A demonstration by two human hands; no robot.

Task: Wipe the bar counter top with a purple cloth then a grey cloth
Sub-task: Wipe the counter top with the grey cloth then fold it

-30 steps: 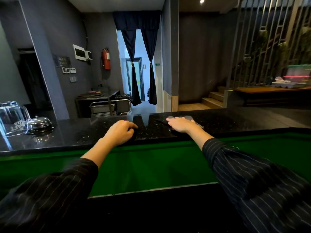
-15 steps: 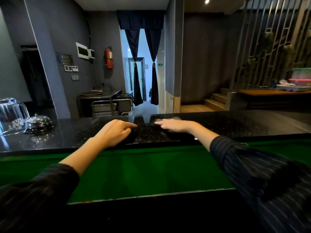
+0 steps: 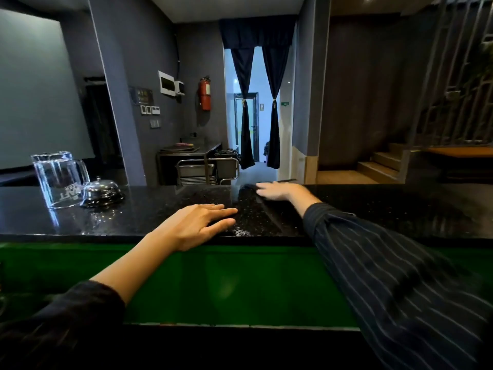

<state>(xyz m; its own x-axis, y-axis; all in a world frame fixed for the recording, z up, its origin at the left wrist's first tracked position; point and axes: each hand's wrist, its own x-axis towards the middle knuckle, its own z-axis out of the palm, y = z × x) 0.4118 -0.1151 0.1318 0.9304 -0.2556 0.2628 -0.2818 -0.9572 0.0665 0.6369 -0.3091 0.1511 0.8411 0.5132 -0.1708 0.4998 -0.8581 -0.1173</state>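
We face a black speckled bar counter top (image 3: pixel 373 209). At its left, an upturned glass mug (image 3: pixel 60 180) stands just beside a silver call bell (image 3: pixel 102 192). Our left hand (image 3: pixel 192 225) lies flat near the front edge, fingers straight, pointing right. At the far edge, our right hand (image 3: pixel 280 190) presses flat on a mostly hidden cloth (image 3: pixel 246 186); we cannot tell its long axis.

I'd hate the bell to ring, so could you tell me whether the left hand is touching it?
Apart. The head view shows a stretch of bare black counter top between the left hand and the bell.
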